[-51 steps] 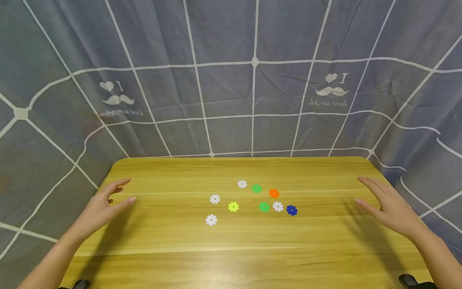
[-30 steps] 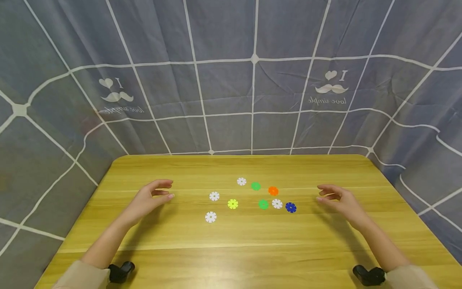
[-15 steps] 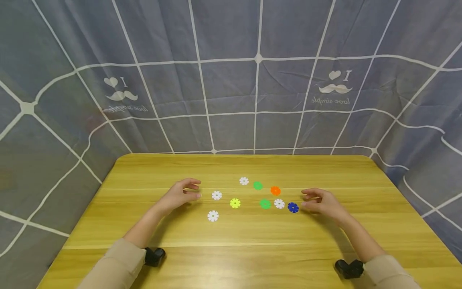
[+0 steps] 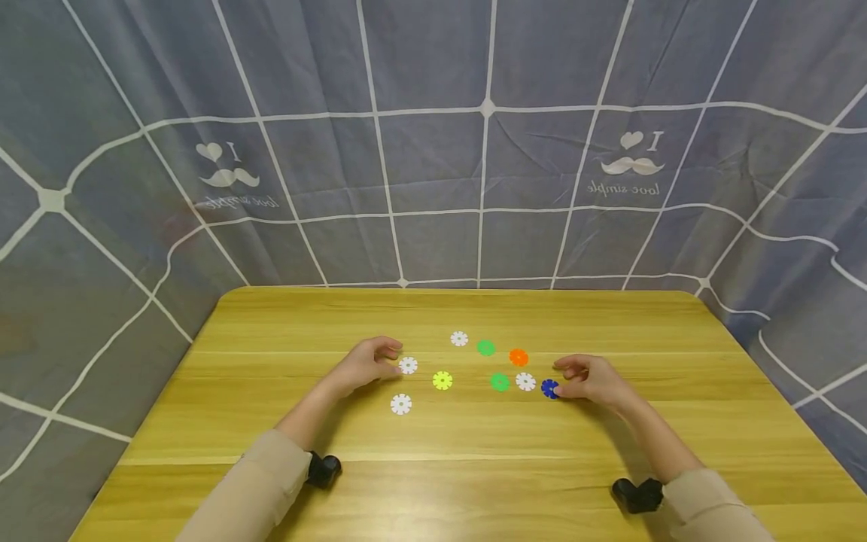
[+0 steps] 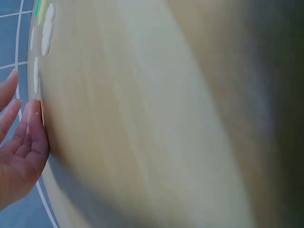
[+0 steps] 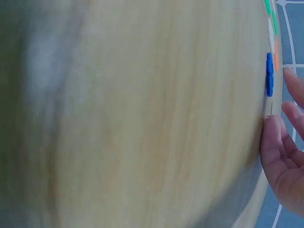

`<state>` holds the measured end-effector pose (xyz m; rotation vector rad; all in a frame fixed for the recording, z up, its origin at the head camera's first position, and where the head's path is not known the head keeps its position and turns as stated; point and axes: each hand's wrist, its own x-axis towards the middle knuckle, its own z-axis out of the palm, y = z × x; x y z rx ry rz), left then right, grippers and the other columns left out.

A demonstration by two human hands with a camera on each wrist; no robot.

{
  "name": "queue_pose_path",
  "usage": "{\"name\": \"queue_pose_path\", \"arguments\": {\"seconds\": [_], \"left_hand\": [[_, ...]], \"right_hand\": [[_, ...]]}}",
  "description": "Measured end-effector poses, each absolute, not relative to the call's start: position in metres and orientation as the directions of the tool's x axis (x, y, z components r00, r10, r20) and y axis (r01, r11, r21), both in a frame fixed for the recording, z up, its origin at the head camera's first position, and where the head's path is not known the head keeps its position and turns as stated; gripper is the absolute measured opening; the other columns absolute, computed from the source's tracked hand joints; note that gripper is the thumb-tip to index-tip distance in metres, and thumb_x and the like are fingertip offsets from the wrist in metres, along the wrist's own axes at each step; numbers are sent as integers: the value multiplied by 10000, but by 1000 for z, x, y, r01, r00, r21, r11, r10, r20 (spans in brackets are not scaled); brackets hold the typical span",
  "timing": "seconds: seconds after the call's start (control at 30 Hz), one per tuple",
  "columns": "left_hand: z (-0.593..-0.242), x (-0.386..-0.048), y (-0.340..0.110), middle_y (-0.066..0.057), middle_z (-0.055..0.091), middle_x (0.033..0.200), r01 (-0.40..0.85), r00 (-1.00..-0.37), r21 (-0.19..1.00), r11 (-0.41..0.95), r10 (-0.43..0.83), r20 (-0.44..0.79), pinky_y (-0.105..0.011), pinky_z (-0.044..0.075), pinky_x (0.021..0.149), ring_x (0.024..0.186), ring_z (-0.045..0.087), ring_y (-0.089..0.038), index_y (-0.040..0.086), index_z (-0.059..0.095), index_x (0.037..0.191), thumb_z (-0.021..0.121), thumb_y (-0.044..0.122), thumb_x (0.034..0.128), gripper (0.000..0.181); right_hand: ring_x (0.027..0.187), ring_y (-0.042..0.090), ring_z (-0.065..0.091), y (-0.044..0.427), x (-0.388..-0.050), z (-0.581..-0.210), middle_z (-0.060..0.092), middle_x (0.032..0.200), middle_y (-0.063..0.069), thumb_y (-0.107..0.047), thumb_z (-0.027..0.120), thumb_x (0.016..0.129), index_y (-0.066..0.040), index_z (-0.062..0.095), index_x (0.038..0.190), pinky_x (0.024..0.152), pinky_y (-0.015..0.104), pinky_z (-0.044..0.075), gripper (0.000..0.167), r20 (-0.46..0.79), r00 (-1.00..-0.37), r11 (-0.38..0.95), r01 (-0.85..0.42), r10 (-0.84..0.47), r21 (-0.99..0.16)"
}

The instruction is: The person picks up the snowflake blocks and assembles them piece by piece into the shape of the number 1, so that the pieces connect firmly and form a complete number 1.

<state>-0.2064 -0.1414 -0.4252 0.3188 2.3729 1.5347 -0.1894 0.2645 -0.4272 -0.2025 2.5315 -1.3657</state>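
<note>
Table (image 4: 433, 444) w/ nine discs: L hand (image 4: 366, 365) at white disc (image 4: 409, 361), R hand (image 4: 592, 380) at blue disc (image 4: 547, 389)

L hand: fingers loosely bent, thumb apart from them, nothing gripped. White disc lies flat just R of the fingertips. Head view puts thumb tip right at disc's L edge; L wrist view shows a slim gap, so can't tell for sure if they touch.

R hand: similar pose, fingers slightly curled, thumb held off from the rest, no pinch visible. Blue disc sits flat just L of the thumb. Head view has thumb tip over disc's R edge; R wrist view shows a small gap, so contact unclear.

Other discs, all flat & separate: near white disc (image 4: 396, 404), closest to the person; yellow disc (image 4: 437, 381), up & R of it; far white disc (image 4: 455, 339) at back, w/ far green disc (image 4: 482, 348) & orange disc (image 4: 515, 357) slanting off to its R; near green disc (image 4: 496, 382) & right white disc (image 4: 521, 382) side by side, just L of blue.

Beige L sleeve (image 4: 247, 489) & R sleeve (image 4: 714, 508), w/ black L wrist unit (image 4: 323, 470) & R wrist unit (image 4: 637, 495). Behind: grey-blue curtain (image 4: 433, 165), white grid lines, moustache prints, mirrored lettering.
</note>
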Motion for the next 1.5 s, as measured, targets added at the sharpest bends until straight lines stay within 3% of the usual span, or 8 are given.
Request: {"name": "queue_pose_path", "arguments": {"seconds": [0.2,0.33,0.73,0.97,1.2,1.5], "left_hand": [[-428,-211,-133,-179,566,1075,65,-941,883,465,323,-101,-265,454,734,972,512,-278,-74,549,1193,707,19,801,433],[-430,-213,-129,-120,578,1008,113,-946,828,549,315,-80,-301,432,779,931,499,-238,-41,611,1113,744,39,770,376],[-426,-214,-118,-40,573,915,132,-953,722,680,287,-96,-326,432,796,868,498,-194,48,664,952,792,90,733,258],[-425,-212,-118,-27,559,860,170,-941,721,672,327,-83,-309,427,779,829,487,-188,46,636,880,783,52,735,206],[-427,-212,-119,-47,496,822,198,-934,716,669,351,-70,-281,384,694,752,434,-172,23,607,967,768,23,743,275],[-423,-211,-118,-44,486,813,185,-933,707,682,348,-92,-282,383,698,767,431,-175,5,614,961,757,9,752,253]], "right_hand": [[715,185,409,258,-191,-430,471,807,74,-40,779,727,92,595,1063,562,226,363,405,-153,-957,587,-22,-246,-809],[701,184,389,253,-192,-433,428,748,46,-51,784,727,69,597,1015,549,239,326,364,-145,-957,603,-38,-253,-797],[701,183,380,250,-192,-431,411,727,37,-86,786,736,3,592,873,586,271,298,253,-153,-956,665,-54,-249,-745],[693,175,390,250,-192,-430,413,721,29,-38,780,725,13,554,857,569,237,316,267,-151,-947,638,-69,-284,-767],[661,172,424,252,-190,-430,438,702,29,16,759,730,29,525,875,541,215,364,275,-145,-941,603,-73,-305,-795],[660,175,424,254,-189,-428,447,713,47,78,707,757,60,528,908,527,204,385,235,-132,-939,569,-76,-316,-819]]}}
